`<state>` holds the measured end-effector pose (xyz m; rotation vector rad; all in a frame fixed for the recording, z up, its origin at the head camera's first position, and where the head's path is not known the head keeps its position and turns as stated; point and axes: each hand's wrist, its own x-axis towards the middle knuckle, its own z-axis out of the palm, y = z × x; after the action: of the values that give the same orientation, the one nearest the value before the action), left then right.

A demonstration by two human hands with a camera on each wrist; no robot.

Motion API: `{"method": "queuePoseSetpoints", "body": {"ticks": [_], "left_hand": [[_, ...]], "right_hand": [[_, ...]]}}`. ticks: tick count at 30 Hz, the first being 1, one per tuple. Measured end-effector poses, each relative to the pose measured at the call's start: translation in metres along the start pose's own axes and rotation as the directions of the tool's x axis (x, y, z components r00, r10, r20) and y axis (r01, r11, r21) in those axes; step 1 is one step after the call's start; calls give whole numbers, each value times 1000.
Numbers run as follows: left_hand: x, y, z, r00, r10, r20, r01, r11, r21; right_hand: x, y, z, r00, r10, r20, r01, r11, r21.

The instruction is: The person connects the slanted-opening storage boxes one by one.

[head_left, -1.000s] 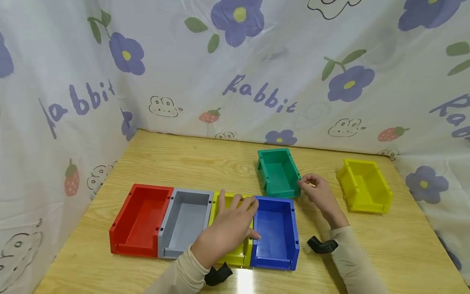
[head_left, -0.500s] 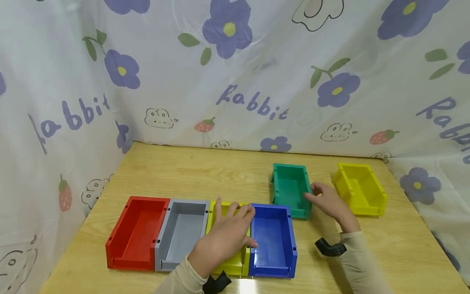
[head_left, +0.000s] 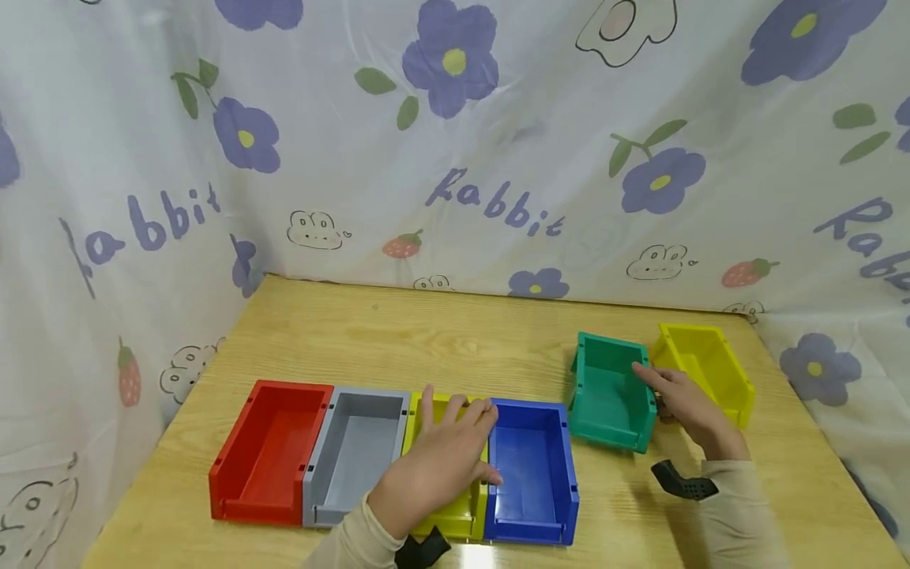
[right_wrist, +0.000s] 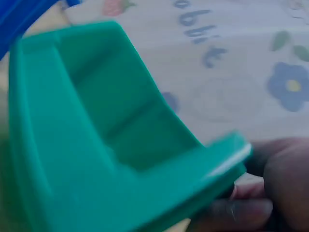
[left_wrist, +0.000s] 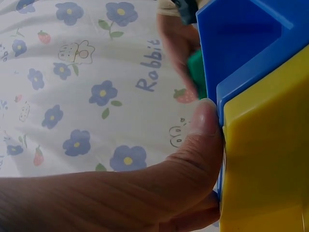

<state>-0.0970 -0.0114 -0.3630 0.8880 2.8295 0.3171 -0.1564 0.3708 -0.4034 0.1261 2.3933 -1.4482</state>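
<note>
In the head view, my left hand (head_left: 441, 462) rests over the yellow bin (head_left: 455, 521), fingers spread, beside the blue bin (head_left: 529, 466). Its thumb (left_wrist: 203, 118) touches the edge where the blue and yellow bins meet in the left wrist view. Farther right, my right hand (head_left: 693, 407) pinches the right wall of a green bin (head_left: 611, 391), thumb over the rim and other fingers outside, partly hidden. The right wrist view has the green bin (right_wrist: 96, 135) large and close, tilted in the frame. Whether it touches the table is unclear.
Left of the yellow bin stand a grey bin (head_left: 359, 450) and a red bin (head_left: 273, 450), side by side in one row. Another yellow bin (head_left: 711, 367) is behind the right hand. A patterned curtain (head_left: 384, 174) encloses the wooden table (head_left: 398, 332).
My right hand has brought the green bin rightward and nearer, away from behind the blue bin. Its thumb has come over the rim. The left hand stays on the row of bins.
</note>
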Motion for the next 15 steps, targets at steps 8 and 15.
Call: {"method": "queuePoseSetpoints", "body": {"ticks": [8,15], "left_hand": [[4,4,-3,1000,19,19,-19,1000,19],[4,3,-2,1000,1,16,-1,1000,2]], "right_hand": [[-71,1,-6,998,11,68,-19,992,126],[-92,1,20,992,25,127,-45,986,159]]}}
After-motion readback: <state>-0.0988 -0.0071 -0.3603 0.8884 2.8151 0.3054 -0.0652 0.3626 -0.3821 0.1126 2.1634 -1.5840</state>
